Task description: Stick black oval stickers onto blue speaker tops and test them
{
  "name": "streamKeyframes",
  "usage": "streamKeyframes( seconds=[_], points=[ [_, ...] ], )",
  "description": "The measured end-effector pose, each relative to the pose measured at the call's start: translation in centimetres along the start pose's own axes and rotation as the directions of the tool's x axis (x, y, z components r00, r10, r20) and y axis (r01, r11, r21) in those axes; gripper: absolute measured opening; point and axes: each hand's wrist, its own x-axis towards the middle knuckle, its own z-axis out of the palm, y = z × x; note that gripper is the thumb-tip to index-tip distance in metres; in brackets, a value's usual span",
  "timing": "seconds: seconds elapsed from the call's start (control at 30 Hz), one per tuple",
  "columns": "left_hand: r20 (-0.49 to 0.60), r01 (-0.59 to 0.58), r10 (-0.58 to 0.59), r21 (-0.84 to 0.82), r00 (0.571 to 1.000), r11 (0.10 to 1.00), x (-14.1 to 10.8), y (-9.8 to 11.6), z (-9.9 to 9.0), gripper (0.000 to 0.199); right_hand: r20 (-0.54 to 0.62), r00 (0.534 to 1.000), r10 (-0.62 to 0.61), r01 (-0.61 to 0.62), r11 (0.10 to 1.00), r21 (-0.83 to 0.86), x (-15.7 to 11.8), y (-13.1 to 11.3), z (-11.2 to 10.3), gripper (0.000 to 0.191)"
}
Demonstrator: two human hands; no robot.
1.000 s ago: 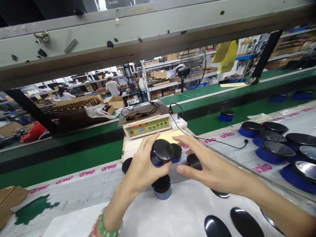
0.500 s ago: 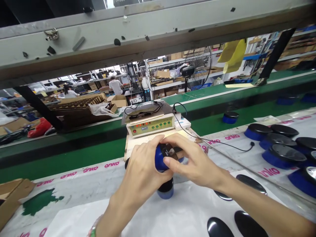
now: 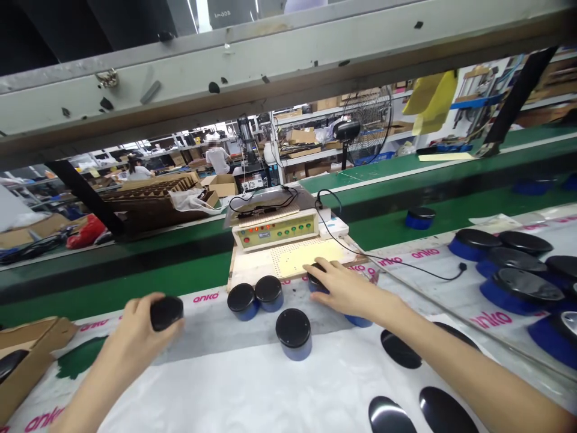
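Observation:
My left hand (image 3: 130, 331) is out at the left, with thumb and fingers closed round a squat cylinder with a black top (image 3: 167, 313). It is held over the covered table, near the open carton. My right hand (image 3: 338, 285) reaches in front of the control box, its fingers curled over another black-topped cylinder (image 3: 317, 276) whose lower part is mostly hidden. Between the hands stand a black-and-blue cylinder (image 3: 294, 334) and, behind it, two similar ones side by side (image 3: 242, 300). Another blue base (image 3: 359, 320) shows under my right wrist.
A control box (image 3: 274, 231) with lit red lights stands at the back, its cable (image 3: 406, 266) running right. Several larger black-and-blue round units (image 3: 520, 285) crowd the right. Glossy black discs (image 3: 391, 415) lie front right. An open carton (image 3: 40, 361) sits left; a shelf beam (image 3: 270, 66) crosses overhead.
My hands have parted from the blue-and-black piece they held together. The left has carried a cylinder leftward; the right has moved to another one. The standing cylinders are now uncovered.

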Motion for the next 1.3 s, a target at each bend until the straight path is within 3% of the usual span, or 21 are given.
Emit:
streamKeyframes(
  seconds=[0.07, 0.13, 0.2, 0.27, 0.37, 0.47, 0.53, 0.67, 0.77, 0.83, 0.9, 0.97, 1.1, 1.2, 1.3],
  points=[
    [0.041, -0.004, 0.004, -0.008, 0.999, 1.000, -0.7, -2.4, 1.3, 0.020, 0.039, 0.999, -0.004, 0.005, 1.000, -0.023, 0.2, -0.1, 0.4, 0.038],
    [0.039, -0.014, 0.013, 0.001, 0.999, 1.000, -1.0, -2.1, 2.0, 0.021, 0.057, 0.998, -0.004, 0.006, 0.999, -0.038, 0.4, 0.0, 0.1, 0.032],
    [0.032, -0.069, 0.069, -0.006, 0.997, 0.998, -0.8, 0.6, 2.3, 0.032, 0.071, 0.997, 0.016, -0.012, 0.998, -0.057, 0.5, 0.5, -0.3, 0.030],
    [0.080, -0.202, 0.207, -0.074, 0.975, 0.977, -0.1, 4.6, 3.1, 0.045, 0.087, 0.995, 0.048, -0.041, 0.996, -0.079, 0.6, 1.5, -0.7, 0.028],
    [0.222, -0.392, 0.452, -0.266, 0.864, 0.880, 1.6, 10.5, 5.1, 0.061, 0.117, 0.990, 0.082, -0.073, 0.994, -0.084, 0.5, 3.3, -1.1, 0.022],
    [0.271, -0.433, 0.574, -0.436, 0.773, 0.789, 3.1, 14.5, 6.8, 0.059, 0.099, 0.989, 0.113, -0.109, 0.993, -0.045, 0.3, 3.8, -1.8, 0.020],
    [0.225, -0.428, 0.602, -0.519, 0.766, 0.740, 3.4, 16.5, 6.9, 0.055, 0.038, 0.994, 0.101, -0.102, 0.995, 0.020, 0.0, 2.7, -2.7, 0.032],
    [0.061, -0.423, 0.592, -0.642, 0.804, 0.640, 2.5, 19.6, 5.2, 0.062, -0.079, 0.997, -0.018, 0.035, 0.975, 0.219, -0.5, -1.2, -4.2, 0.068],
    [-0.040, -0.383, 0.496, -0.692, 0.867, 0.613, 1.4, 20.7, 3.9, 0.075, -0.210, 0.977, -0.048, 0.150, 0.852, 0.501, -0.7, -3.1, -4.4, 0.076],
    [-0.091, -0.345, 0.410, -0.717, 0.908, 0.606, 0.9, 20.9, 3.3, 0.076, -0.237, 0.971, -0.017, 0.188, 0.666, 0.722, -0.7, -3.2, -4.3, 0.068],
    [-0.143, -0.351, 0.369, -0.725, 0.918, 0.593, 0.6, 21.0, 2.9, 0.072, -0.220, 0.975, -0.040, 0.209, 0.516, 0.831, -0.7, -3.0, -4.2, 0.056],
    [-0.226, -0.424, 0.380, -0.683, 0.897, 0.595, 0.4, 21.0, 2.5, 0.069, -0.244, 0.967, -0.080, 0.251, 0.492, 0.834, -0.8, -2.8, -4.3, 0.044],
    [-0.382, -0.611, 0.477, -0.514, 0.792, 0.602, 0.2, 21.1, 1.8, 0.069, -0.309, 0.950, -0.034, 0.281, 0.520, 0.807, -1.0, -3.1, -4.7, 0.029],
    [-0.413, -0.684, 0.545, -0.435, 0.730, 0.586, 0.1, 21.0, 1.7, 0.067, -0.355, 0.935, 0.003, 0.308, 0.493, 0.814, -1.1, -3.5, -4.5, 0.024],
    [-0.423, -0.720, 0.584, -0.380, 0.693, 0.580, -0.3, 21.0, 1.8, 0.063, -0.437, 0.899, 0.027, 0.356, 0.538, 0.764, -1.2, -3.6, -4.1, 0.021]
  ],
)
